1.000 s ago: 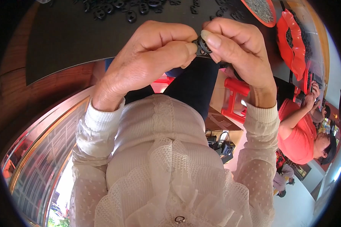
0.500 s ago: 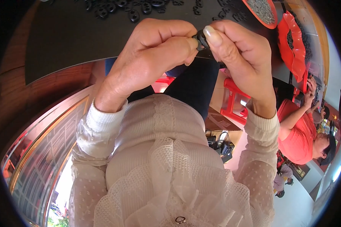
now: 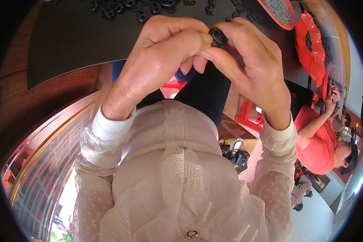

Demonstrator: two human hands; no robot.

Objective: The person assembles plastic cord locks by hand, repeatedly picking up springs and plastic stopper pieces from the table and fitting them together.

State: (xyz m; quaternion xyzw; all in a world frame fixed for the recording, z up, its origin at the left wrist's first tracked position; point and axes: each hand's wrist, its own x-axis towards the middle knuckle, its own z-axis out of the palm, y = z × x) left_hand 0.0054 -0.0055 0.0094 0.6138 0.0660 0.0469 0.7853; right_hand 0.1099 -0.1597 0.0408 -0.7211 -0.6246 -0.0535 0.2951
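Note:
A small black oval cord lock point(image 3: 218, 37) with holes in its face is up between my two hands, just above the near edge of the table. Thumb and forefinger of my left hand point(image 3: 161, 58) pinch it from the left. On the other side, my right hand point(image 3: 256, 60) has its forefinger curled against the piece. The right thumb lies below it, its tip touching the left fingertips. Beyond my hands, several similar black cord locks point(image 3: 142, 15) lie loose on the dark tabletop point(image 3: 76, 44).
Smaller black parts point(image 3: 238, 12) lie at the table's far side. An orange-red dish of small grey metal springs point(image 3: 279, 12) stands at the far right, beside a red wavy-rimmed bowl point(image 3: 310, 48) with dark parts. At right sits a person in a red shirt point(image 3: 316, 139) near a red stool point(image 3: 246, 115).
The cord lock has turned so its oval face shows more. My right thumb has moved off it, down and left to the left fingertips. The left hand has shifted slightly.

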